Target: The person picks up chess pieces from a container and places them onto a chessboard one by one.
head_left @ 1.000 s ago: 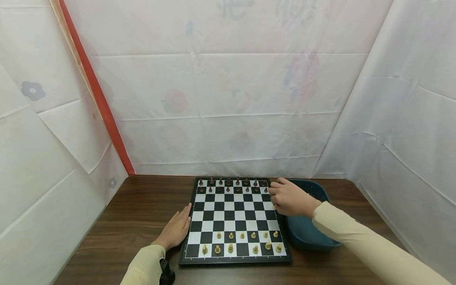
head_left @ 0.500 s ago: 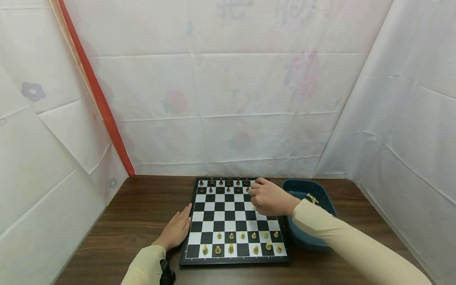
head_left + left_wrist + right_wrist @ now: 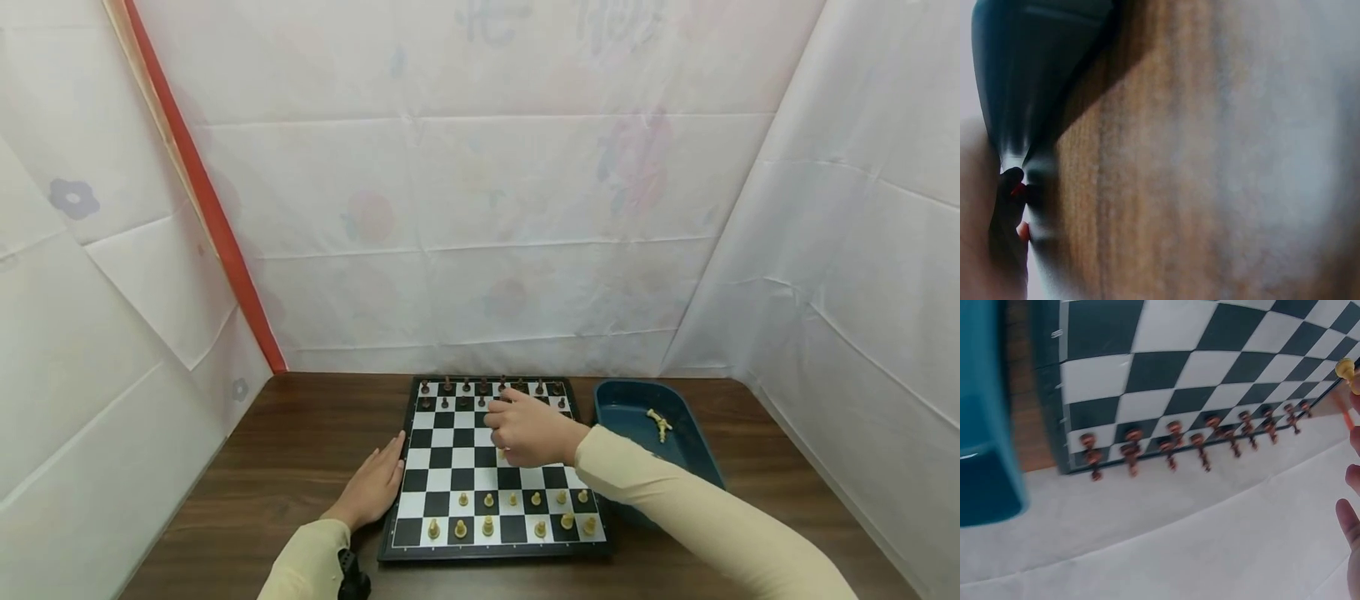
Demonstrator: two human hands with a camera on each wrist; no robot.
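A black-and-white chessboard [image 3: 463, 457] lies on the table. My left hand [image 3: 371, 485] rests flat along its left edge, fingers straight. Over the middle of the board, my right hand [image 3: 536, 429] pinches a pale yellow chess piece [image 3: 1346, 369]; its exact type is hard to tell. Dark brown chess pieces [image 3: 1200, 442] stand in two rows at the far side. On the near side are two rows of pale yellow pieces [image 3: 487, 525], with gaps at the left of the front-facing row and in the back row.
A blue plastic bin [image 3: 626, 408] stands just right of the board, with a few pale yellow chess pieces [image 3: 660, 423] lying in it. White sheeting [image 3: 480, 208] hangs behind and on both sides of the wooden table [image 3: 300, 433].
My right hand has moved left with the yellow chess piece, from beside the bin to above the board's middle. The left hand stays put. The pieces in the bin have come into sight.
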